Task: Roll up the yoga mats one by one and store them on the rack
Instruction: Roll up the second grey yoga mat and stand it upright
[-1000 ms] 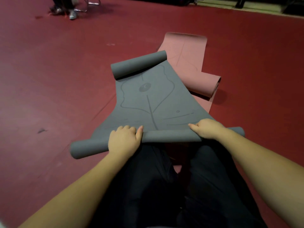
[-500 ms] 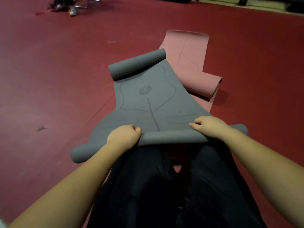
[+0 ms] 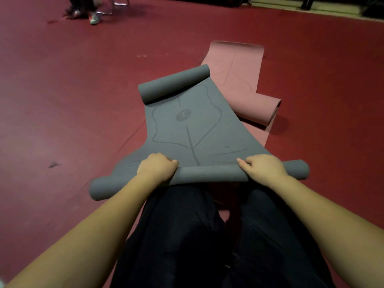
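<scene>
Left hand on top of the near roll of the grey yoga mat, fingers curled over its far side, thumb tip on the flat sheet. Right hand likewise draped over the same roll, knuckles up, fingers bent around it; fingertips of both hands mostly hidden behind the roll. Roll lies crosswise just ahead of the person's dark trousers, ends sticking out past each hand. Grey mat's far end is curled into a second, smaller roll; line pattern and a round logo show on the flat stretch between.

Pink yoga mat lies beyond and right, partly under the grey one; its near end is rolled, and how much runs beneath the grey mat is hidden. Both on the red floor.

Top left: chair legs and someone's shoes, cut off by the frame. Top edge dark, hard to make out. No rack identifiable.
</scene>
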The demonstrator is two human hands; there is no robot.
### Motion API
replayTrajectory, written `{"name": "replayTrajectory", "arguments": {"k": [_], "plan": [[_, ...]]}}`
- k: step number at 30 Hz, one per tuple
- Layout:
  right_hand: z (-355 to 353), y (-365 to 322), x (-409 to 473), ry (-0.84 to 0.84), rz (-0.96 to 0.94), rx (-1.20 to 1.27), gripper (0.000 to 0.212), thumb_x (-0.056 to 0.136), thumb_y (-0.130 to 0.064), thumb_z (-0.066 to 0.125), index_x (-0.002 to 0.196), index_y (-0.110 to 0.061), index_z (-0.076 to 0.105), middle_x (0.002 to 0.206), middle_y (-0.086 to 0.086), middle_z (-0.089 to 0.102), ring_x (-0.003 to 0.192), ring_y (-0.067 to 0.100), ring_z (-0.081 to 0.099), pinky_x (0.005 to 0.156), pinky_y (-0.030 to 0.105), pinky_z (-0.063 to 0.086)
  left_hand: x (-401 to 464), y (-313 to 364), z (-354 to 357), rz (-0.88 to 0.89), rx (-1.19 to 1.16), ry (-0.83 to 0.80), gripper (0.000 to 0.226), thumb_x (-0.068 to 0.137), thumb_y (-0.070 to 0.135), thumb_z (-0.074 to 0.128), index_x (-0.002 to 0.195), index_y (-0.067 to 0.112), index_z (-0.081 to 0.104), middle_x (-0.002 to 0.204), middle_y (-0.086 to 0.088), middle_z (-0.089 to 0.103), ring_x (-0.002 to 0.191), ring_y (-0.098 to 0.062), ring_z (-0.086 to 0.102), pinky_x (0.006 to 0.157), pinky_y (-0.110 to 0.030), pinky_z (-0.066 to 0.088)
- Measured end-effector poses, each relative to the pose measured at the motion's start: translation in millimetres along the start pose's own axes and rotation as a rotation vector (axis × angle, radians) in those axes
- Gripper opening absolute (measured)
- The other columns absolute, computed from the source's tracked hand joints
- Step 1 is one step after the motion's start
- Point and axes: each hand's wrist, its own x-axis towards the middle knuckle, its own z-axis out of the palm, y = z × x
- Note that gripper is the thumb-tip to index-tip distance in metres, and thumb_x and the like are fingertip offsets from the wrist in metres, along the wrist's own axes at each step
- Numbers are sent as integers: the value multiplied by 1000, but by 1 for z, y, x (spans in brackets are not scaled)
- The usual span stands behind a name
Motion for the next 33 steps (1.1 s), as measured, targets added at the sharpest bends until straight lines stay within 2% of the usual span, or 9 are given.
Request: {"name": "replayTrajectory", "arguments": {"k": [2, 5, 8, 13, 20, 23, 26, 29, 33], "plan": [[-5, 0, 8, -77, -8, 23, 61, 101, -58, 25, 91, -20, 71, 101, 11, 71, 101, 30, 63, 73, 33, 41, -3, 3, 4, 1, 64, 161, 46, 100, 43, 33, 83, 11, 63, 101, -15, 66, 90, -35, 58, 77, -38, 41], [-15, 2, 17, -161, -7, 45, 57, 102, -52, 24, 84, -20, 67, 109, 15, 69, 103, 31, 61, 75, 33, 39, -16, 7, 11, 78, 133, 352, 56, 99, 58, 31, 80, 12, 57, 84, -12, 66, 83, -37, 62, 68, -40, 39], [-23, 2, 21, -227, 21, 42, 58, 103, -48, 23, 104, -14, 71, 122, 19, 64, 113, 32, 58, 88, 34, 42, -27, 2, 24, 159, 199, 358, 59, 93, 62, 23, 75, 17, 55, 76, -9, 65, 75, -35, 60, 65, -41, 40], [-46, -3, 31, -349, 77, 75, 64, 103, -48, 25, 128, -1, 60, 139, 22, 53, 126, 32, 52, 98, 32, 39, -16, 6, -6, 208, 225, 377, 72, 97, 56, 8, 90, 17, 69, 90, -12, 72, 90, -36, 65, 73, -39, 42], [-53, -3, 33, -589, 35, 97, 61, 104, -49, 28, 147, -8, 42, 157, 12, 35, 143, 25, 34, 112, 29, 25, -3, 6, -21, 162, 109, -64, 44, 106, 30, 22, 114, 5, 57, 122, -22, 60, 109, -38, 57, 95, -44, 46], [-34, -6, 29, -658, -1, 129, 52, 105, -42, 29, 138, -12, 53, 151, 11, 43, 136, 24, 42, 106, 29, 30, 1, 1, -10, 111, 79, -177, 53, 104, 37, 21, 116, 5, 62, 130, -21, 58, 115, -35, 55, 96, -40, 41], [-24, 2, 26, -463, -66, 194, 38, 101, -41, 34, 98, -17, 65, 116, 7, 64, 109, 25, 57, 88, 31, 40, 6, 0, -7, 96, 108, -201, 54, 102, 40, 21, 115, 8, 63, 130, -19, 59, 114, -34, 56, 94, -39, 41], [-22, 5, 13, -157, -99, 82, 47, 102, -50, 34, 82, -20, 63, 98, 4, 67, 98, 26, 61, 69, 32, 37, 10, 1, -7, 105, 115, -200, 54, 102, 41, 23, 117, 8, 63, 131, -19, 59, 116, -33, 56, 95, -39, 41], [-11, 5, -14, 43, -124, -1, 51, 95, -63, 27, 70, -23, 46, 87, -1, 61, 95, 25, 60, 67, 33, 32, 17, 4, -9, 94, 82, -246, 57, 104, 41, 24, 130, 4, 58, 143, -20, 51, 128, -33, 50, 104, -38, 38]]}}
